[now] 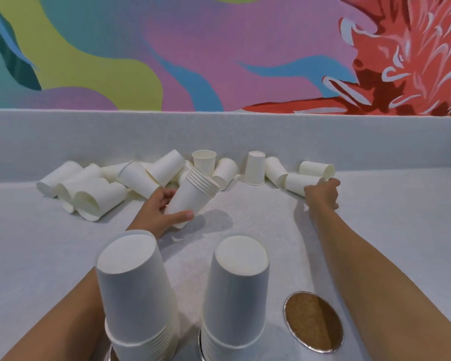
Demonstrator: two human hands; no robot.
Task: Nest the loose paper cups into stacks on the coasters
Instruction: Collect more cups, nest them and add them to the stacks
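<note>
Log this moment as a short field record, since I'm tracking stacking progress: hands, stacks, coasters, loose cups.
left hand: holds a tilted nested stack above the counter
right hand: reaching to a loose cup lying on its side; grasp unclear
finished stacks: two, upside down, left stack and middle stack
bare coaster: cork, no cups on it
loose cups: scattered along the back of the counter, most on their sides

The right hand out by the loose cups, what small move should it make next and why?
Probably close the right hand on the sideways cup it touches and bring it to the nested stack in the left hand, whose rims face it. The cork coaster is bare.
</note>
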